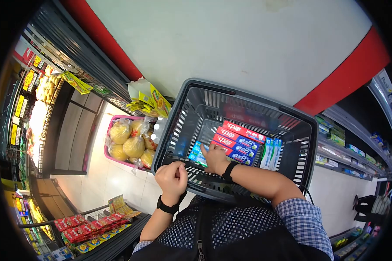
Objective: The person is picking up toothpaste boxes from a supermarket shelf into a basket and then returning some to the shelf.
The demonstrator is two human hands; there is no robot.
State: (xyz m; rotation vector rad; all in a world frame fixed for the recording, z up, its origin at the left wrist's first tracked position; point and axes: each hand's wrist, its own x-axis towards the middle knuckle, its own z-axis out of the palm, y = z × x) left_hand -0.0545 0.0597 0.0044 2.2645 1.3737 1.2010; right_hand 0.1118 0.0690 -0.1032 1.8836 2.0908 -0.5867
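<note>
A dark grey shopping basket [191,93] stands in front of me. My right hand [215,160] reaches down into it, fingers stretched out and apart, at the end of a light blue box [198,153] and the near edge of the stacked toothpaste boxes. Those are a red toothpaste box [244,132] and blue-and-red toothpaste boxes [237,149], lying side by side. To their right, white, blue and green boxes [271,154] lie crosswise. By the basket's near left corner my left hand [172,177] is closed with its fingers curled, and nothing shows in it.
A pink crate [106,141] of bagged yellow fruit [134,146] sits on the floor left of the basket. Lower left, a rack holds red packets [89,226]. Shelves of boxed goods [353,150] line the right, where a person [372,208] stands farther off.
</note>
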